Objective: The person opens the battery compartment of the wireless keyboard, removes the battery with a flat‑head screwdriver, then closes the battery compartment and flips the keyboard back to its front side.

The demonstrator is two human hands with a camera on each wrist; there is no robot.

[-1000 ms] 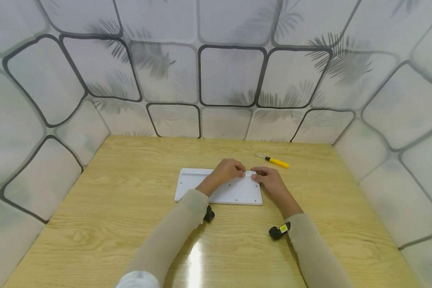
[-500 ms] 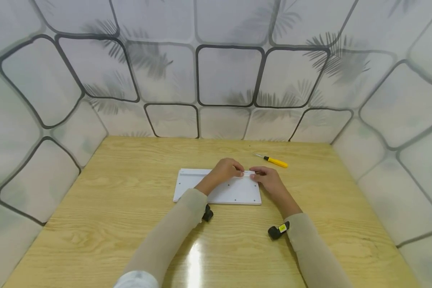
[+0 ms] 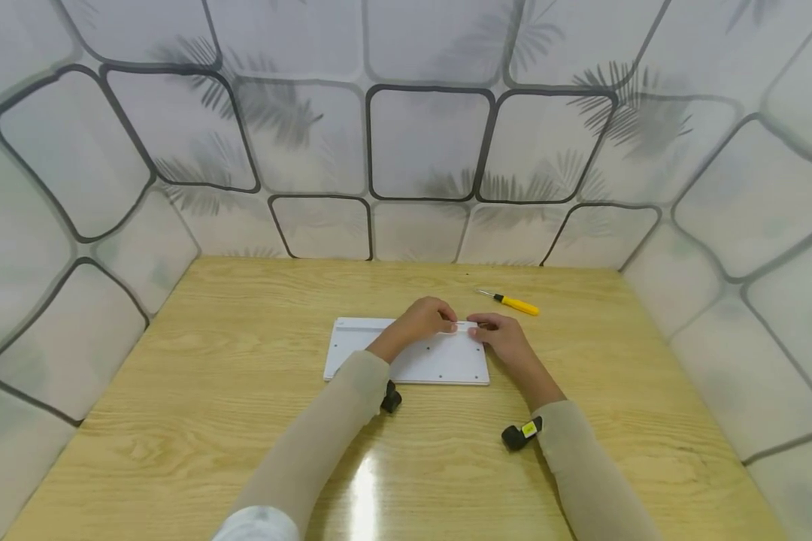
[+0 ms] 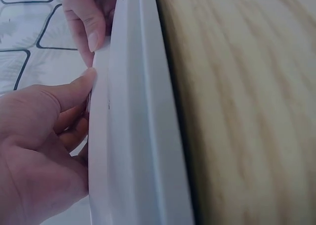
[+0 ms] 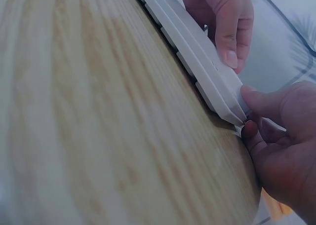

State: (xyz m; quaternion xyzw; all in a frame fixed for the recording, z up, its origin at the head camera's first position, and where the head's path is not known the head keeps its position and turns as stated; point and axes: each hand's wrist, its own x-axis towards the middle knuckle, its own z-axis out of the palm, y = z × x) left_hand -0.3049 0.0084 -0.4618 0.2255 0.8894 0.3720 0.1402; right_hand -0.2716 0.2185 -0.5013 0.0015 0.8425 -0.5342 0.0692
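A white keyboard [image 3: 413, 364] lies with its screw-dotted underside up on the wooden table; in the right wrist view key edges show beneath the keyboard [image 5: 197, 57]. At its far long edge, right of centre, my left hand [image 3: 422, 319] pinches the rim, thumb on top and fingers behind. The left hand [image 4: 39, 136] also shows large in the left wrist view. My right hand [image 3: 507, 338] grips the far right corner between thumb and fingers, close beside the left. In the right wrist view the right hand's [image 5: 291, 141] fingertips curl under that corner.
A screwdriver with a yellow handle [image 3: 519, 306] lies beyond the right hand, its shaft pointing left. Patterned cloth walls [image 3: 433, 143] stand behind and at both sides of the wooden table [image 3: 243, 300].
The whole head view has shifted a little, with the table and hands slightly further left in it. Both hands keep their places on the keyboard.
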